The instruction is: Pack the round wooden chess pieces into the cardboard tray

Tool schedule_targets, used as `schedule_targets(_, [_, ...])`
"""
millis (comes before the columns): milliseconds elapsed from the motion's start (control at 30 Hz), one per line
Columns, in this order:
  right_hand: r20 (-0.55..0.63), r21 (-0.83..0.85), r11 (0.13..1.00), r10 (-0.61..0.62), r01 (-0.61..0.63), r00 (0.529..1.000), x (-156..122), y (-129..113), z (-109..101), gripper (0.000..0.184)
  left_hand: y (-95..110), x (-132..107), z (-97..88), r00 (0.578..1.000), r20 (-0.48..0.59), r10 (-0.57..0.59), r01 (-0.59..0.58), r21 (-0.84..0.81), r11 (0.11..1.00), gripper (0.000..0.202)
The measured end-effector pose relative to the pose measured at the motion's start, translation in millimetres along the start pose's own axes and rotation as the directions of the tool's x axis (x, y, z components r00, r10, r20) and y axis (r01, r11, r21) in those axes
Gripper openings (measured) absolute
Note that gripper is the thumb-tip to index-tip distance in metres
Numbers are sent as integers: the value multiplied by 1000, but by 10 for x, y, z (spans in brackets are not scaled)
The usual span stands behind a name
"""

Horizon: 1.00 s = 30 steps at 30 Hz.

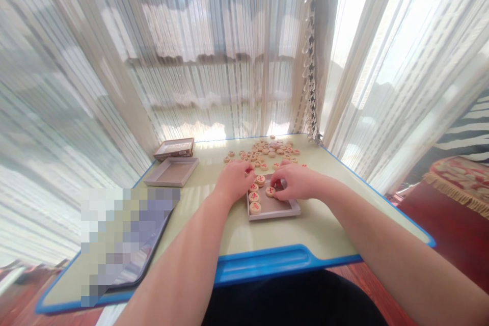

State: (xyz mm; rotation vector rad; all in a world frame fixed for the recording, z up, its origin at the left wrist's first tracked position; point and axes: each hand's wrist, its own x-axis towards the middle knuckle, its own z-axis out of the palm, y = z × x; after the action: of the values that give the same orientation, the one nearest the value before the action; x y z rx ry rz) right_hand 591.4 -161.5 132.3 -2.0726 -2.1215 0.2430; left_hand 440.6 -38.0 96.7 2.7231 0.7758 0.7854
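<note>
The right grip (291, 182), thumb and finger pinched on a disc (270, 192) inside the tray (275, 215), has it just right of the row (254, 197), nearer than the left grip (236, 178), whose curled fingers hide whether they hold anything.

farthest disc (272, 137) illegibly small

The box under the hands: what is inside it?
Inside the box, round pieces with red characters: some along its left side, one by the right hand. That hand and the left hand hide parts of its far end; anything there cannot be seen.
</note>
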Motion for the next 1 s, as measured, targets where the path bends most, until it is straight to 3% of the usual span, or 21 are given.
schedule_targets(333, [-31,-7,995,-98,98,995,38,-16,48,18,1,5,-1,1000,11,10,-10,-2,1000,19])
schedule_targets(600, [-57,-10,998,-61,61,997,75,26,90,21,-6,8,21,1000,18,14,-14,-9,1000,21])
schedule_targets(1000, [-100,11,992,-121,123,988,102,40,143,15,-15,25,32,999,36,13,-13,18,1000,23])
